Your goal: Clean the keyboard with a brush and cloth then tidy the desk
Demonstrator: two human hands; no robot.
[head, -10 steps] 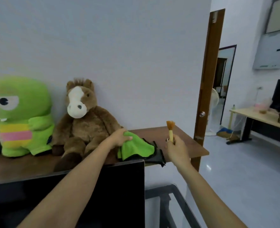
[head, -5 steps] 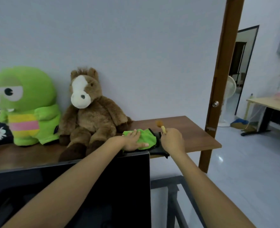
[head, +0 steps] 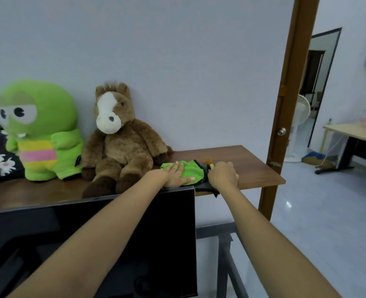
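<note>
Green cloth [head: 187, 171] lies on a brown wooden shelf [head: 253, 168], folded over a black layer. Head view, the only one: the left hand [head: 175, 174] rests flat on the cloth, fingers straight and close together, pressing it down. A second ago this hand pinched the cloth above the shelf; now the cloth is settled flat, at about two o'clock from a brown plush horse [head: 119, 138].

The right hand [head: 222, 176] has dropped too. A second ago it held a small brush [head: 209, 163] upright in the air, orange bristles on top. Now the hand is low on the shelf at the cloth's three o'clock edge, fingers curled round the brush handle. Only a tuft of bristles and a bit of pale handle peek out at the hand's eleven o'clock.

This suggests the cleaning is finished and the tidying is nearly done: both tools are being put away on the shelf.

Hard to tell: whether the brush already touches the shelf, since the hand covers most of it. A black monitor [head: 91, 244] fills the lower left and hides the shelf's near edge, the keyboard and the desk. A green plush frog [head: 40, 130] sits at the horse's nine o'clock; a dark flowered item beyond it is cut off.
</note>
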